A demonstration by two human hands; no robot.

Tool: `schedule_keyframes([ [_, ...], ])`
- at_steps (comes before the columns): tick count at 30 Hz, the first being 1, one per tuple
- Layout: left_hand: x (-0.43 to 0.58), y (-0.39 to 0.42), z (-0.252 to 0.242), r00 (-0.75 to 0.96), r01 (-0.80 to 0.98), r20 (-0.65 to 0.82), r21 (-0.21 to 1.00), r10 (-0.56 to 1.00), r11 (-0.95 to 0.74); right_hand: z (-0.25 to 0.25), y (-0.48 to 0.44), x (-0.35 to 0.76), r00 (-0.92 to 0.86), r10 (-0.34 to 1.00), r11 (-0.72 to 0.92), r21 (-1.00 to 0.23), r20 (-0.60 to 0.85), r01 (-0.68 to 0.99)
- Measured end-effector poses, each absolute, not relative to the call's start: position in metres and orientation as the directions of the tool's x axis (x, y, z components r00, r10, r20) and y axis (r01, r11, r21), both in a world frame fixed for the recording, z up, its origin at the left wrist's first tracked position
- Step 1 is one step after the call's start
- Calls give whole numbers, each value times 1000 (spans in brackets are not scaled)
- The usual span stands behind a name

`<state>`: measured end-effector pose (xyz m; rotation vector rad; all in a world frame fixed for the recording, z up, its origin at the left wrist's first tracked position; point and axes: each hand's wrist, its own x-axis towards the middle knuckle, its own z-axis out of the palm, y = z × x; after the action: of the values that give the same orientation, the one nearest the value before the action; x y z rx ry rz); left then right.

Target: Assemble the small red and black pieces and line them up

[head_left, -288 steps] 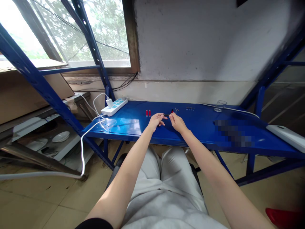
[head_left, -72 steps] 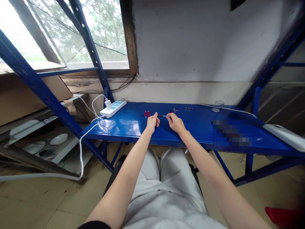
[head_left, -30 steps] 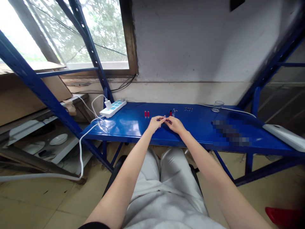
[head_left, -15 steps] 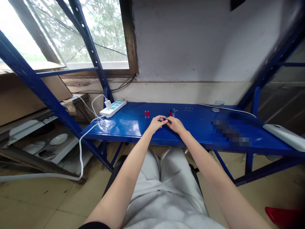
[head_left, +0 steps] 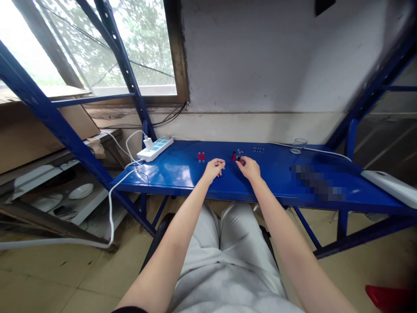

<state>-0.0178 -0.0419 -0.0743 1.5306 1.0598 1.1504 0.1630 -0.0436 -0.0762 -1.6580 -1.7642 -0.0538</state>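
Observation:
My left hand rests on the blue metal table with its fingers curled under; what they hold, if anything, is hidden. A short way to the right, my right hand pinches a small dark part at its fingertips. That pinch sits right beside a small red-and-black piece and a tiny clear piece. Two small red parts stand just left of my left hand. A row of tiny dark parts lies behind my right hand.
A white power strip with a plugged charger and white cable lies at the table's back left. A clear glass stands at the back right, and a white flat device at the far right. Blue rack posts flank the table. My lap is below the front edge.
My hands were joined over a thin dark part at the table's middle. They have since separated, and my right hand has moved right and back toward the red-and-black piece.

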Motion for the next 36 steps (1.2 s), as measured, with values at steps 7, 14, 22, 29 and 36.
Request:
schedule_keyframes([
  [7, -18, -44, -72, 193, 115, 163, 975, 967, -188, -82, -36, 173, 119, 905, 107, -487, 410, 867],
  [14, -17, -42, -73, 210, 94, 180, 975, 961, -203, -77, -30, 158, 23, 891, 181, -402, 454, 897],
  [22, -16, -43, -72, 210, 102, 164, 977, 964, -188, -76, -23, 152, -11, 875, 169, -284, 484, 944],
  [29, -17, -42, -75, 221, 103, 181, 973, 958, -208, -80, -20, 153, -11, 876, 153, -256, 482, 955],
  [36, -17, -39, -78, 228, 103, 187, 971, 956, -214, -80, -20, 153, -8, 892, 150, -280, 451, 948],
])
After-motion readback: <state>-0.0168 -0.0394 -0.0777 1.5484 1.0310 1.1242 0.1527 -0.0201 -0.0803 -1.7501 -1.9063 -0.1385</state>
